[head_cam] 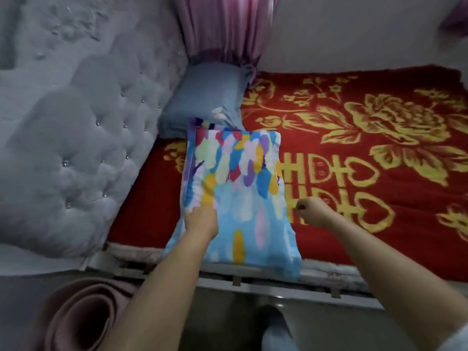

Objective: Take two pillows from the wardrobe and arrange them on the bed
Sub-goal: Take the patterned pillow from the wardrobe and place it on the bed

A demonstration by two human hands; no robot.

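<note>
A multicoloured pillow with blue, yellow and purple blotches lies on the bed, its near end hanging over the bed's front edge. My left hand presses on its lower left part, fingers curled into the fabric. My right hand hovers just right of the pillow as a closed fist with nothing in it. A grey-blue pillow rests at the far corner against the headboard, touching the colourful pillow's far end.
The bed wears a red blanket with gold flowers. A grey tufted headboard rises on the left. A pink curtain hangs behind. A rolled pink mat lies on the floor by the bed frame.
</note>
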